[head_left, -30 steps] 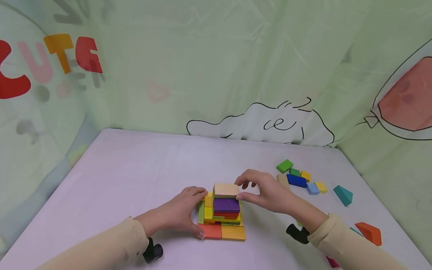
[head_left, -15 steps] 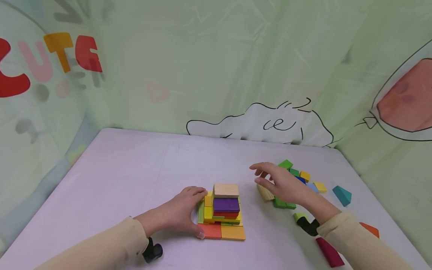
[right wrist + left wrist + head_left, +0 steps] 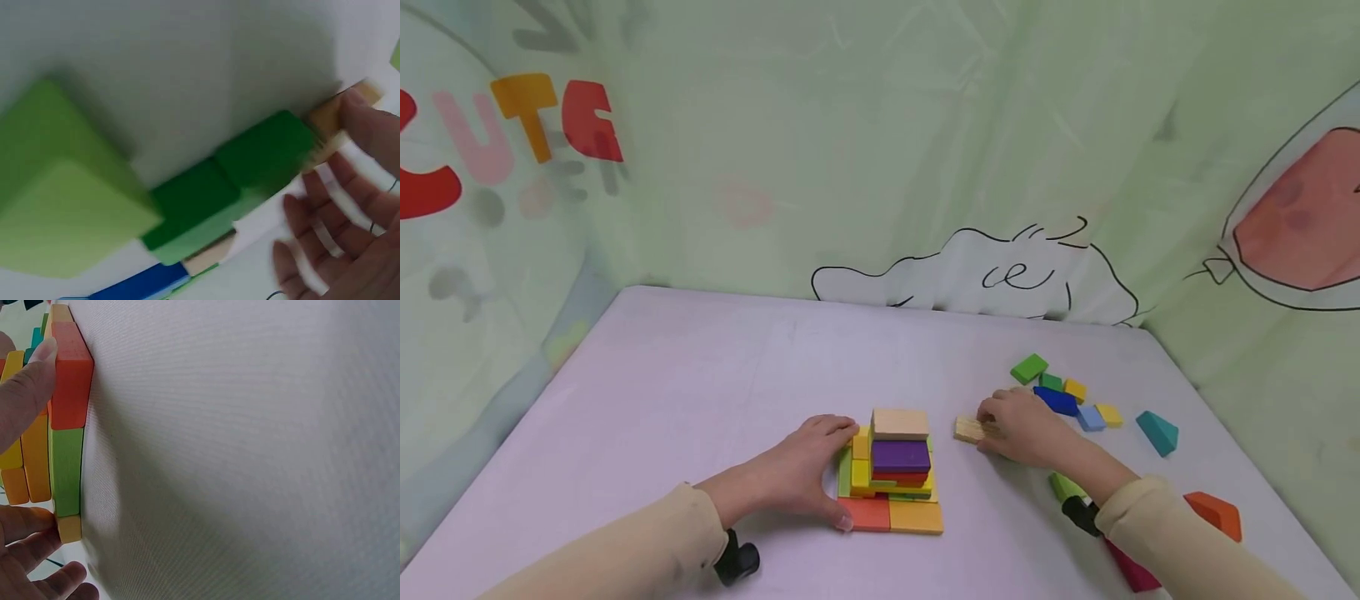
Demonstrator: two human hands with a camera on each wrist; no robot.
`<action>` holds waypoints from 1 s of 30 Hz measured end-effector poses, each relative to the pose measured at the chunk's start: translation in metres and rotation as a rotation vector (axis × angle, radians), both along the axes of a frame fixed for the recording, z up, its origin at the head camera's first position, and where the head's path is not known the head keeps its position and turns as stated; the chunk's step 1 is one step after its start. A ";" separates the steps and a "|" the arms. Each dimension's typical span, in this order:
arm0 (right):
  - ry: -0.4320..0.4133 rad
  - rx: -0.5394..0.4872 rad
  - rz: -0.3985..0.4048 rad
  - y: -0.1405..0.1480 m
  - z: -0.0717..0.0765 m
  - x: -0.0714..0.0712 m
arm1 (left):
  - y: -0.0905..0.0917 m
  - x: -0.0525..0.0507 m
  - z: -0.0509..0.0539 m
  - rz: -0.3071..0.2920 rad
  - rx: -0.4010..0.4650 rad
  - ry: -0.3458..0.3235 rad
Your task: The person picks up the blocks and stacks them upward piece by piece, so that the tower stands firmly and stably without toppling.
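A layered stack of coloured wooden blocks [image 3: 900,457] stands before me, with a purple block and a pale wooden block [image 3: 900,424] at its top. My left hand [image 3: 801,471] spans the stack's left side. In the left wrist view, its thumb lies against the orange-red base block [image 3: 72,375], and fingertips touch the far end beyond a light green block [image 3: 67,472]. To the right of the stack, my right hand [image 3: 1026,427] pinches a ridged wooden block [image 3: 970,430] between thumb and fingers. The right wrist view shows two dark green blocks [image 3: 265,147] beside that block.
Loose blocks lie at the right: a green one [image 3: 1029,368], a dark blue one [image 3: 1056,401], a light blue one [image 3: 1091,418], a teal one [image 3: 1158,432], an orange one [image 3: 1216,514] and a magenta one [image 3: 1131,567]. Hanging fabric encloses the white table [image 3: 700,358].
My right hand has left the pale block on top of the stack, moved right, and come down to take hold of the ridged wooden block. The left hand stays in place.
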State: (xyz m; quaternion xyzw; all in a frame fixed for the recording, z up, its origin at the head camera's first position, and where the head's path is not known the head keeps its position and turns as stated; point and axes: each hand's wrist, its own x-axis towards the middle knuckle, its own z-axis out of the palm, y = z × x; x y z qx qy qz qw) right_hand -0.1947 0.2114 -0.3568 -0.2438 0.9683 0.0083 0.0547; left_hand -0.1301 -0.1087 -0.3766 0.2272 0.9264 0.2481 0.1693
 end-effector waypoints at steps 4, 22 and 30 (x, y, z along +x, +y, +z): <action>-0.005 -0.035 0.049 0.003 -0.001 0.004 | 0.000 0.000 0.000 0.000 0.007 -0.002; 0.108 -0.065 0.040 0.016 0.000 0.011 | -0.001 0.002 -0.001 0.011 0.019 -0.019; 0.400 -0.289 0.163 0.002 0.048 0.043 | -0.001 -0.001 0.000 -0.003 0.014 -0.009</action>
